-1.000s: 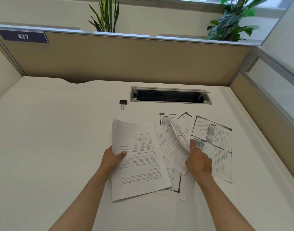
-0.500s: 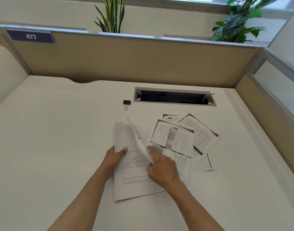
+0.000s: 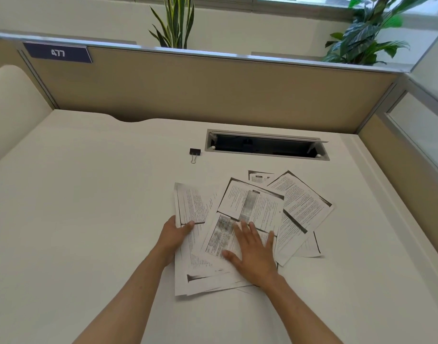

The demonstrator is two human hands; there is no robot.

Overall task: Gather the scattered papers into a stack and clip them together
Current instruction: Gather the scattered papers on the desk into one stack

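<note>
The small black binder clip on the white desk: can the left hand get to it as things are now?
Probably yes. The small black binder clip lies alone on bare white desk, beyond the left hand, with nothing between them. But that hand holds the printed paper sheets and must let go first.

A white bench (image 3: 89, 219) spreads under and around the hands. Beyond the right hand, an open cable slot (image 3: 266, 148) is cut into it. Farther off stands a tan partition (image 3: 213, 95), bearing a blue plate marked 477 (image 3: 58, 52) up beyond the left hand. Two leafy plants (image 3: 174, 23) (image 3: 364, 38) rise behind the partition.
</note>
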